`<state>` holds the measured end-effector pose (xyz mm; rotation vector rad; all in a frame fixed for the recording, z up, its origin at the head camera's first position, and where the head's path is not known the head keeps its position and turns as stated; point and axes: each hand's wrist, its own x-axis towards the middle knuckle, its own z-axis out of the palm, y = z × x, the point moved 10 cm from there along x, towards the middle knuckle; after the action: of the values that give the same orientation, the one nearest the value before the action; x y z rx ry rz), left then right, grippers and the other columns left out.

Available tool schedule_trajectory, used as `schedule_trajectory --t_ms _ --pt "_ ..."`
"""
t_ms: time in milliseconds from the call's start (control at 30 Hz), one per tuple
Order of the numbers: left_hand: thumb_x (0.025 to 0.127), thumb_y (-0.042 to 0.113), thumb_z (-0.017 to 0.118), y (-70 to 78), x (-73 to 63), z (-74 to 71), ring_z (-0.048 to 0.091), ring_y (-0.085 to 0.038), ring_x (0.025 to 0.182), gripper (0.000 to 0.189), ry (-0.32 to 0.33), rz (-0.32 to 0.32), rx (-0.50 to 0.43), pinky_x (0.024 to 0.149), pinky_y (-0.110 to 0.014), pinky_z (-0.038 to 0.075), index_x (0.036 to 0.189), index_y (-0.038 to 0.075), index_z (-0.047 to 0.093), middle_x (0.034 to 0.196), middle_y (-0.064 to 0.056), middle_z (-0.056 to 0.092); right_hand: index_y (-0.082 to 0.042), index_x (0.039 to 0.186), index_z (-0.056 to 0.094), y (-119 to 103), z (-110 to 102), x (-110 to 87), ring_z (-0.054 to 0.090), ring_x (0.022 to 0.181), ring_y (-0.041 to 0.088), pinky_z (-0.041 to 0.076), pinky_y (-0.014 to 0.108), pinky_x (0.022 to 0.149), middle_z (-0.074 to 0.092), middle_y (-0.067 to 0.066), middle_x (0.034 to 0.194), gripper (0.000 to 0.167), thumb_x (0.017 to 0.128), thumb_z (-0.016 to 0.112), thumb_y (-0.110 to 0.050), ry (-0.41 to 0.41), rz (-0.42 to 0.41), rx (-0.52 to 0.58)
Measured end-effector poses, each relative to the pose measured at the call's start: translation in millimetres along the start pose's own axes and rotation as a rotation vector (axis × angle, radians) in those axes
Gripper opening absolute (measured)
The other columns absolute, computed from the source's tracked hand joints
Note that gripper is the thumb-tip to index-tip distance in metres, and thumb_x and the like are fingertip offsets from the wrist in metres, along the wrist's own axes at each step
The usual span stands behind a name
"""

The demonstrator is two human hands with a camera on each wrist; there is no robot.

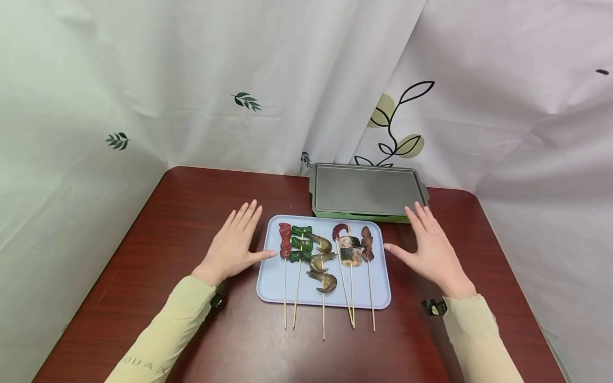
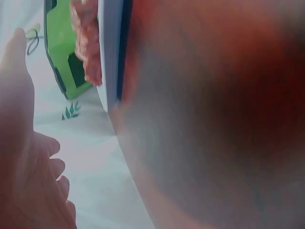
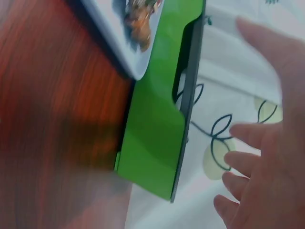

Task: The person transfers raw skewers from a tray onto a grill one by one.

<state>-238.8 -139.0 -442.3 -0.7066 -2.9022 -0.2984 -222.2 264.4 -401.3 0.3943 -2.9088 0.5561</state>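
My left hand (image 1: 234, 242) is at the left side of a pale blue tray (image 1: 268, 290), fingers straight and thumb reaching over its edge. On the other side, my right hand (image 1: 433, 252) is held with fingers extended, its thumb near the tray's right edge. Neither hand holds anything. Several skewers lie on the tray, sticks toward me: red meat (image 1: 284, 240), green pepper pieces (image 1: 300, 244), shrimp (image 1: 323, 263), a dark red curled piece (image 1: 339, 231), fish-like slices (image 1: 350, 250) and brown meat (image 1: 367, 243). In the left wrist view, the red meat (image 2: 87, 43) shows above the tray's rim.
Behind the tray stands a green grill (image 1: 364, 216) with a flat grey plate (image 1: 366, 189) on top. The dark red wooden table (image 1: 191, 197) meets a white curtain (image 1: 268, 127) with leaf prints at the back. Skewer sticks overhang the tray's near edge.
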Motion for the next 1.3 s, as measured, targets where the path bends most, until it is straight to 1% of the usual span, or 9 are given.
schedule_trajectory --t_ms 200,433,567,700,800,1000,1133,1233,1300 --pt "0.079 0.088 0.054 18.0 -15.0 7.3 0.011 -0.033 0.154 0.126 -0.015 0.049 -0.029 0.123 -0.046 0.008 0.160 -0.003 0.020 0.168 -0.018 0.011 0.001 0.157 0.033 -14.1 -2.3 -5.9 0.020 0.150 0.043 0.024 0.060 0.116 0.026 0.023 0.163 0.096 0.089 0.077 -0.049 0.000 -0.017 0.052" --pt "0.070 0.091 0.060 36.6 -31.4 15.1 0.018 -0.038 0.151 0.137 -0.035 0.100 -0.051 0.121 -0.051 0.019 0.157 -0.008 0.024 0.165 -0.024 0.016 0.002 0.154 0.039 -27.0 5.4 -15.6 0.025 0.147 0.043 0.031 0.064 0.110 0.032 0.024 0.160 0.088 0.091 0.075 -0.048 -0.051 -0.013 0.120" --pt "0.062 0.095 0.061 41.2 -35.4 20.3 0.020 -0.039 0.151 0.145 -0.062 0.106 -0.055 0.120 -0.051 0.021 0.157 -0.009 0.024 0.165 -0.025 0.018 0.004 0.151 0.043 -34.9 12.0 -22.5 0.033 0.143 0.044 0.033 0.064 0.109 0.039 0.025 0.155 0.084 0.090 0.077 -0.044 -0.068 -0.010 0.140" --pt "0.058 0.098 0.060 44.8 -38.6 27.9 0.020 -0.039 0.151 0.150 -0.097 0.124 -0.036 0.120 -0.051 0.022 0.157 -0.009 0.024 0.165 -0.025 0.018 0.005 0.147 0.048 -43.2 22.1 -30.2 0.044 0.136 0.043 0.037 0.061 0.107 0.048 0.025 0.148 0.079 0.090 0.079 -0.040 -0.082 -0.002 0.163" --pt "0.057 0.098 0.060 46.9 -40.4 32.4 0.020 -0.039 0.151 0.151 -0.115 0.138 -0.018 0.120 -0.050 0.021 0.157 -0.009 0.024 0.165 -0.025 0.018 0.005 0.144 0.051 -46.7 32.7 -36.2 0.051 0.130 0.041 0.042 0.059 0.104 0.054 0.025 0.142 0.076 0.089 0.080 -0.038 -0.096 0.021 0.175" --pt "0.058 0.097 0.060 48.3 -41.2 36.8 0.017 -0.037 0.152 0.150 -0.165 0.124 -0.002 0.121 -0.048 0.019 0.158 -0.008 0.021 0.165 -0.024 0.016 0.009 0.137 0.058 -52.7 45.7 -44.8 0.058 0.122 0.041 0.048 0.056 0.098 0.061 0.027 0.133 0.070 0.087 0.082 -0.033 -0.125 0.071 0.211" --pt "0.059 0.097 0.060 50.0 -40.4 38.8 0.016 -0.037 0.152 0.150 -0.185 0.123 -0.008 0.121 -0.048 0.019 0.158 -0.008 0.020 0.166 -0.023 0.015 0.008 0.129 0.065 -52.5 49.7 -48.5 0.069 0.103 0.033 0.055 0.050 0.087 0.069 0.022 0.119 0.062 0.085 0.085 -0.030 -0.131 0.114 0.234" --pt "0.059 0.098 0.058 50.5 -40.2 39.9 0.015 -0.036 0.152 0.150 -0.193 0.116 -0.005 0.121 -0.048 0.020 0.158 -0.008 0.019 0.166 -0.023 0.015 0.005 0.123 0.070 -51.0 55.9 -50.8 0.070 0.083 0.019 0.058 0.040 0.075 0.074 0.010 0.099 0.052 0.083 0.086 -0.023 -0.155 0.152 0.270" --pt "0.059 0.099 0.057 50.3 -40.8 40.0 0.015 -0.036 0.152 0.150 -0.199 0.108 0.004 0.121 -0.048 0.020 0.158 -0.007 0.019 0.166 -0.023 0.015 0.004 0.119 0.073 -50.9 61.0 -52.2 0.067 0.074 0.012 0.056 0.033 0.069 0.072 0.000 0.086 0.046 0.082 0.087 -0.019 -0.177 0.171 0.297"
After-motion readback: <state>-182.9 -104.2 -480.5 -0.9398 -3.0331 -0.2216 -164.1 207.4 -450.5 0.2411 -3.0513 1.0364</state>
